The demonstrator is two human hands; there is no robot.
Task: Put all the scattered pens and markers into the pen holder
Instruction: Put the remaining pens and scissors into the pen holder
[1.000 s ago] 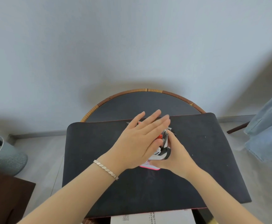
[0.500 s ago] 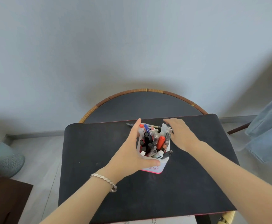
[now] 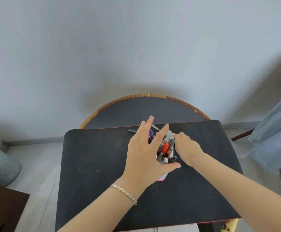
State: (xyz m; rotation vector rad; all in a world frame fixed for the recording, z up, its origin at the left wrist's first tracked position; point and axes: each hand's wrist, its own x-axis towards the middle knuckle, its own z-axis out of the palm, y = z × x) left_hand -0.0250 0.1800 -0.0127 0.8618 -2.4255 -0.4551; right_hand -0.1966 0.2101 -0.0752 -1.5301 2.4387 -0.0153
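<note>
The white pen holder (image 3: 163, 177) with a pink base stands in the middle of the black mat (image 3: 99, 164). It is packed with several pens and markers, among them an orange marker (image 3: 165, 148), grey markers (image 3: 168, 135) and a blue pen (image 3: 151, 134). My left hand (image 3: 143, 154) lies over the holder's left side, fingers spread above the pens and thumb across its front. My right hand (image 3: 187, 148) is at the holder's right side, fingers curled against the grey markers with the fingertips hidden. A grey pen (image 3: 130, 130) lies on the mat behind the holder, mostly hidden by my left hand.
The mat covers a round dark table with a rattan rim (image 3: 146, 95). A grey-green vase (image 3: 1, 166) and dark brown furniture (image 3: 4, 211) stand at the left on the floor. Denim fabric (image 3: 273, 139) hangs at the right. Printed paper (image 3: 161, 229) shows below the mat's near edge.
My left hand went from covering the pens to gripping the holder, and now lies spread over it again. My right hand left the holder's front, reached behind it, and now curls at its right side.
</note>
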